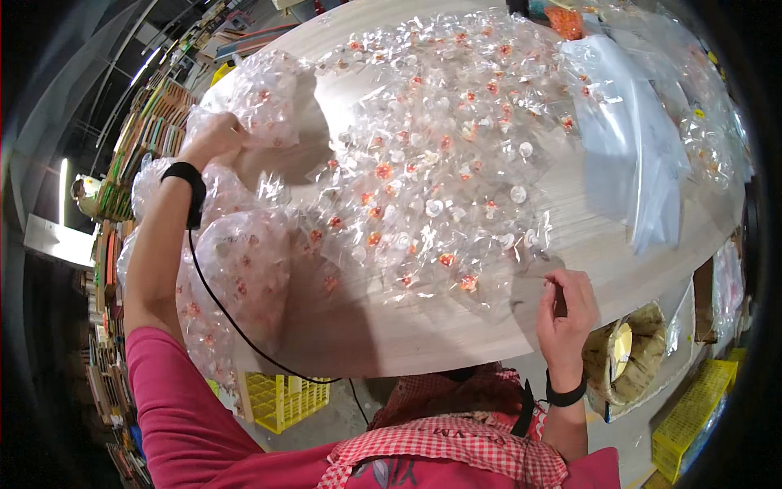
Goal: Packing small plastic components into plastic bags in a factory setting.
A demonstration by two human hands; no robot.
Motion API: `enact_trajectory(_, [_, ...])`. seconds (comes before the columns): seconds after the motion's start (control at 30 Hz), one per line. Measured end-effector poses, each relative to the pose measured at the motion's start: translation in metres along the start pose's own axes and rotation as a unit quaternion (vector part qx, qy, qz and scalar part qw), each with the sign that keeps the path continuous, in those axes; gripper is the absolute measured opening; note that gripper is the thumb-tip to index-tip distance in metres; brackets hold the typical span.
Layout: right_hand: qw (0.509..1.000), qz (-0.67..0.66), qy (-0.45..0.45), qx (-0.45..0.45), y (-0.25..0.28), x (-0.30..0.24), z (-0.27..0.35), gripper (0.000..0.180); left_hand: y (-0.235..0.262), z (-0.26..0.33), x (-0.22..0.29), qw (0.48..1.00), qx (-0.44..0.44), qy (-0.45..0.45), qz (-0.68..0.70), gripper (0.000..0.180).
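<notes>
Clear small packets (pixel 432 163) with orange-red and white pieces inside lie in a broad, loose spread over the pale table (pixel 326 326). At the table's left, my left hand (pixel 216 140) has its fingers closed at the lower edge of a bulging clear plastic bag (pixel 265 94) filled with similar packets. Below that hand, another full bag (pixel 244 261) rests against the left side of the table. My right hand (pixel 568 314) is over the near right edge, fingers curled in toward the thumb beside the nearest packets. Whatever its fingertips hold, if anything, is too small to make out.
Flat bluish plastic bags (pixel 631 138) lie on the right of the table, with more clear packaging beyond. An orange bundle (pixel 564 22) sits at the far edge. Below stand yellow crates (pixel 287 399) and a lined bin (pixel 623 354). A black cable (pixel 220 306) hangs from my left wrist.
</notes>
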State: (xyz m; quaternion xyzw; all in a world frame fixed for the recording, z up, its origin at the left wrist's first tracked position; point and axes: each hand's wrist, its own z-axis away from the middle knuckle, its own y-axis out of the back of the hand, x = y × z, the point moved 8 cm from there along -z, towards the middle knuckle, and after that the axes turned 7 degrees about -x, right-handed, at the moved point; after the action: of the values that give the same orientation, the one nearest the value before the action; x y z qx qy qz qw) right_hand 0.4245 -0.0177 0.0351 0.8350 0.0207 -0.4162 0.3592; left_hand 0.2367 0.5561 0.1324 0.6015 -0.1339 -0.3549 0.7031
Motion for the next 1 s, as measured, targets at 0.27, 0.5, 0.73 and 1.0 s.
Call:
enact_trajectory(0.27, [1.000, -0.026, 0.004, 0.003, -0.001, -0.004, 0.000, 0.018, -0.133, 0.009, 0.021, 0.959, -0.209, -0.187, 0.030, 0.075])
enact_trajectory(0.5, [1.000, -0.002, 0.020, 0.001, 0.003, 0.000, 0.002, 0.020, -0.055, 0.034, 0.081, 0.953, -0.128, -0.163, 0.220, 0.023])
enact_trajectory(0.73, [1.000, -0.003, 0.025, 0.010, 0.004, 0.004, 0.003, 0.021, 0.004, 0.027, 0.125, 0.933, 0.072, -0.108, 0.334, 0.026])
enact_trajectory(1.0, [0.999, -0.016, 0.046, 0.010, 0.001, -0.003, 0.004, 0.022, -0.107, -0.064, 0.116, 0.924, 0.136, -0.021, 0.358, 0.038])
